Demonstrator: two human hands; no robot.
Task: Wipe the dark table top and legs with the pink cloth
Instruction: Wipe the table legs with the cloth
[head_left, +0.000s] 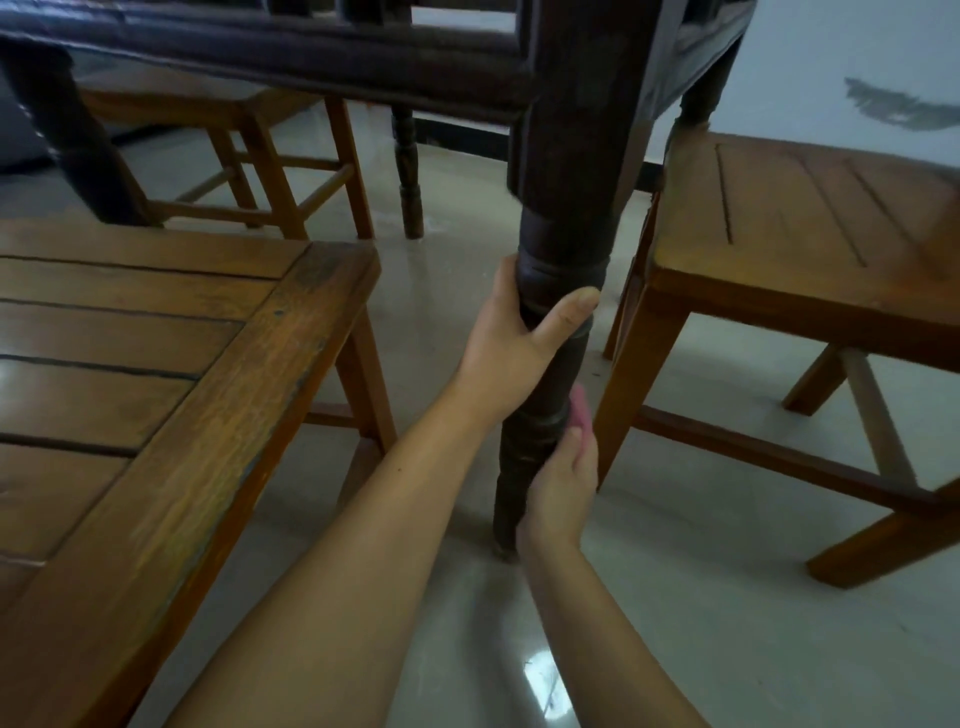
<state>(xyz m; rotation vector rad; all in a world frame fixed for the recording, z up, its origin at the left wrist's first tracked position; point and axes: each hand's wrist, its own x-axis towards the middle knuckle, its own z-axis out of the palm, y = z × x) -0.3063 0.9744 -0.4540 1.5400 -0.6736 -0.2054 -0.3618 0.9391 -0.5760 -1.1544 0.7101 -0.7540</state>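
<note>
The dark table's near turned leg (558, 234) runs down the middle of the view to the floor. Its dark apron rail (311, 57) crosses the top. My left hand (524, 338) is wrapped around the leg at mid height, thumb across the front. Lower down, my right hand (563, 488) presses the pink cloth (582, 413) against the right side of the leg. Only a small edge of the cloth shows above my fingers. The table top is out of view.
A brown slatted wooden stool (156, 374) stands close at the left and another (810, 234) at the right, both flanking the leg. A third stool (249, 156) and other dark legs (408, 166) are behind. The floor (727, 597) is glossy pale tile.
</note>
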